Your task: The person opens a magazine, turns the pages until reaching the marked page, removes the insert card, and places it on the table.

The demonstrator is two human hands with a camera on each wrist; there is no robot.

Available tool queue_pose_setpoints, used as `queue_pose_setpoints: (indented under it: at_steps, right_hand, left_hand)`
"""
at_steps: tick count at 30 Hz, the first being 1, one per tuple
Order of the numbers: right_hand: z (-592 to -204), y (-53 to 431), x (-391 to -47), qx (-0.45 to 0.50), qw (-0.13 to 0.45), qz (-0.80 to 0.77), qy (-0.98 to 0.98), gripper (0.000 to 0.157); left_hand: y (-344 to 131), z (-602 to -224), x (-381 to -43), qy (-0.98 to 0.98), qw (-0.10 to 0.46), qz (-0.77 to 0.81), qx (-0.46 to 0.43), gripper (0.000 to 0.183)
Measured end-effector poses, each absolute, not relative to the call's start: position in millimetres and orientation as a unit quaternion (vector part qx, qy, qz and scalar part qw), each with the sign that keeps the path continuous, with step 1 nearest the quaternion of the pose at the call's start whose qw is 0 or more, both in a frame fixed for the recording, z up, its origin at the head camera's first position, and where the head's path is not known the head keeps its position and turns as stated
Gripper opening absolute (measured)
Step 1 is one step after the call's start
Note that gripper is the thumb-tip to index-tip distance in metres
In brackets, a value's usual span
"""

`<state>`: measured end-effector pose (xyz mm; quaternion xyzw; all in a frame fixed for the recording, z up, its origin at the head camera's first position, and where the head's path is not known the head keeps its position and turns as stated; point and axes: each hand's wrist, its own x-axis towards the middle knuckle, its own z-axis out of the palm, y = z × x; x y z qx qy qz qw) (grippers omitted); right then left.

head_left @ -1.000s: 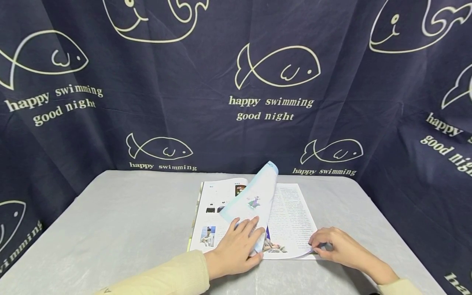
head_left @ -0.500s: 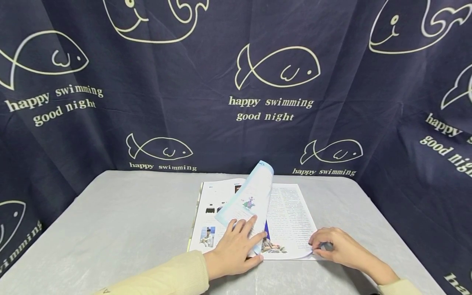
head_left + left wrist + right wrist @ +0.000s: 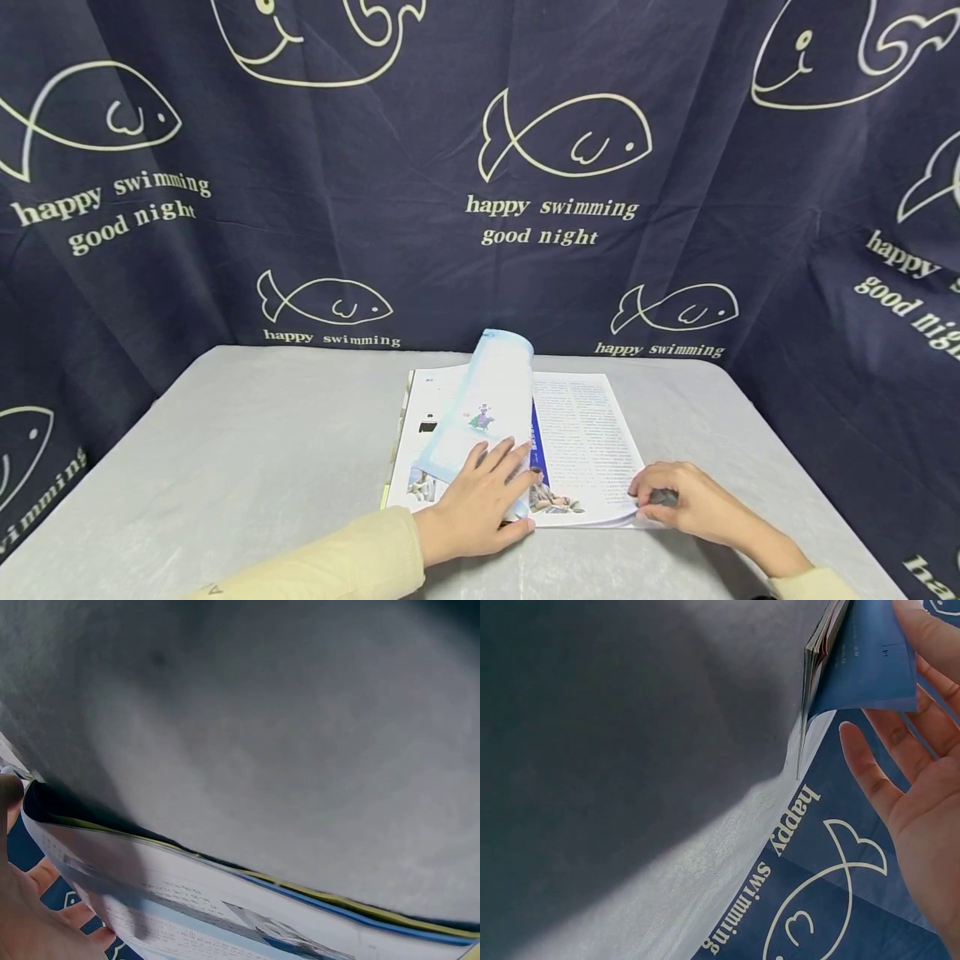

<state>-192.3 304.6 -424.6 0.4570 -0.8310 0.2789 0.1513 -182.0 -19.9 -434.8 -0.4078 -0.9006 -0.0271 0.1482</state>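
An open magazine (image 3: 588, 433) lies on the table, its right page full of small print. One pale blue-edged page (image 3: 501, 379) stands curled over the left half, its far end raised. My left hand (image 3: 476, 504) rests with spread fingers on the near part of that page, thumb by the magazine's lower edge. At the lower right corner, my right hand (image 3: 697, 504) pinches a page between thumb and fingers. That page corner (image 3: 870, 667) bends up from the stack in the right wrist view. The left wrist view has the left hand (image 3: 45, 922) along the magazine's edge.
A grey cloth-covered table (image 3: 285, 450) extends around the magazine on all sides. Dark blue curtains (image 3: 420, 208) printed with fish and lettering hang behind it and at both sides.
The curled page has swung left, covering more of the left page and baring a blue strip near the spine. Both hands have stayed nearly in place.
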Motion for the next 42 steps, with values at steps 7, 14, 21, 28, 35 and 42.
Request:
queue_pose_setpoints:
  at_steps: [7, 14, 21, 28, 35, 42]
  right_hand:
    - [-425.9, 304.9, -192.9, 0.448, 0.132, 0.291, -0.835, 0.028]
    - [-422.6, 304.1, -191.7, 0.446, 0.122, 0.303, -0.834, 0.026]
    - [-423.0, 304.1, -191.3, 0.445, 0.123, 0.302, -0.834, 0.026]
    - [-423.4, 303.1, -190.7, 0.448, 0.13, 0.291, -0.835, 0.026]
    - [-422.8, 303.8, -190.7, 0.44, 0.141, 0.267, -0.846, 0.033]
    - [-419.8, 302.1, -191.6, 0.427, 0.189, 0.25, -0.848, 0.04]
  left_hand:
    - [-21.2, -435.1, -182.3, -0.901, 0.152, -0.021, -0.406, 0.055]
    - [-22.6, -436.2, -183.0, -0.899, 0.157, -0.015, -0.409, 0.054]
    - [-23.4, -435.7, -182.9, -0.903, 0.14, 0.001, -0.405, 0.055]
    - [-23.1, -435.4, -182.2, -0.902, 0.149, 0.01, -0.405, 0.053]
    - [-21.8, -435.4, -183.0, -0.9, 0.161, 0.014, -0.404, 0.052]
    - [-20.4, -435.8, -183.6, -0.901, 0.162, 0.02, -0.402, 0.055]
